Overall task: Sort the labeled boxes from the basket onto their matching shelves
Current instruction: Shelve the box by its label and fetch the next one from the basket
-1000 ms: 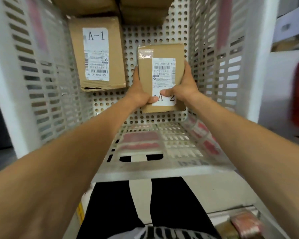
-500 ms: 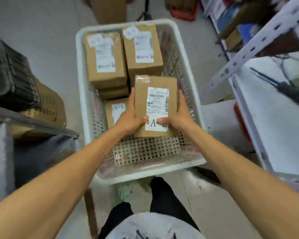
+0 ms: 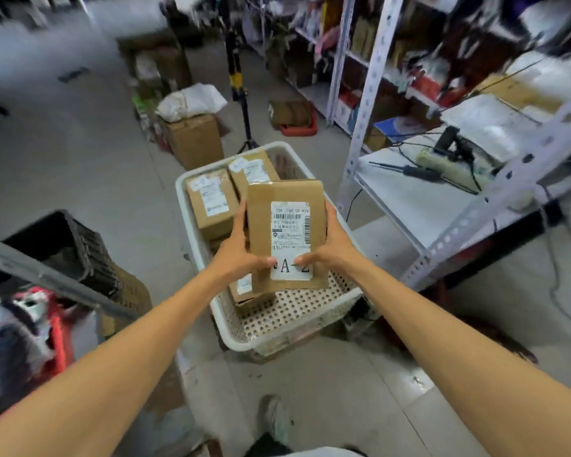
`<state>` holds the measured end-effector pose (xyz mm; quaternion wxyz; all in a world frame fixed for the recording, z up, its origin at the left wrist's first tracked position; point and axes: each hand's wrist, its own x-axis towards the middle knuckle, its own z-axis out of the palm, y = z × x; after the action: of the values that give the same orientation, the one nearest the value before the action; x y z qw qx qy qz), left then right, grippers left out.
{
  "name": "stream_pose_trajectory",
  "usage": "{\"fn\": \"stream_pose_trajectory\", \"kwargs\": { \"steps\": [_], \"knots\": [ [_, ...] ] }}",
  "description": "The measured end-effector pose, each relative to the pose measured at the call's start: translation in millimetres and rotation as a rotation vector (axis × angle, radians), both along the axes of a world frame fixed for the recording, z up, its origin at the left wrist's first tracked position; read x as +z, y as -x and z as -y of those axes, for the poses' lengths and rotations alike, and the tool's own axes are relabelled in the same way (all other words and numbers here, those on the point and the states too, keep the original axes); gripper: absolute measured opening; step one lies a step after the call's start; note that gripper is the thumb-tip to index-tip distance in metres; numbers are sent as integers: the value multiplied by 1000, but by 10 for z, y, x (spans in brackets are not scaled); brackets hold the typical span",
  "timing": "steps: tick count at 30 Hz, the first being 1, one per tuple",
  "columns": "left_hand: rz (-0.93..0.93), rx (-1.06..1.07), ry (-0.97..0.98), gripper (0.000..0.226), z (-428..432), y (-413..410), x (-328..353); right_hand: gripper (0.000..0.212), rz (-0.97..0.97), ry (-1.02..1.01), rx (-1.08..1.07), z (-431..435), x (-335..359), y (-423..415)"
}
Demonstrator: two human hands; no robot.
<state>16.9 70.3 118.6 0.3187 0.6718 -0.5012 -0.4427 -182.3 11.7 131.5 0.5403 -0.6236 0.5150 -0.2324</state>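
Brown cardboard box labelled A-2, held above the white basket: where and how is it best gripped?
The brown cardboard box is flat and held upright, so its two long side edges probably suit best: the left hand comes from the left, the right hand from the right, thumbs on the labelled face, low down. That leaves its label in view.

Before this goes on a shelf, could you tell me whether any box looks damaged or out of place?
The A-2 box gripped by the left hand and right hand looks intact. A lower box in the white basket shows a dark split along its near edge, perhaps torn cardboard.
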Motion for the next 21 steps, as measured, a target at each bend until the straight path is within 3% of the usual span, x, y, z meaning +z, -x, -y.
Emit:
{"fn": "stream_pose_trajectory", "kwargs": {
  "steps": [12, 17, 21],
  "knots": [
    [23, -187, 136, 132, -970, 1523, 168, 127, 58, 60, -69, -1317, 188, 1657],
    [27, -314, 147, 135, -1123, 2525, 157, 125, 9, 59, -224, -1788, 203, 2635],
    [18, -441, 178, 126, -1075, 3370, 256, 126, -75, 71, -386, -2042, 283, 3427]
  ]
}}
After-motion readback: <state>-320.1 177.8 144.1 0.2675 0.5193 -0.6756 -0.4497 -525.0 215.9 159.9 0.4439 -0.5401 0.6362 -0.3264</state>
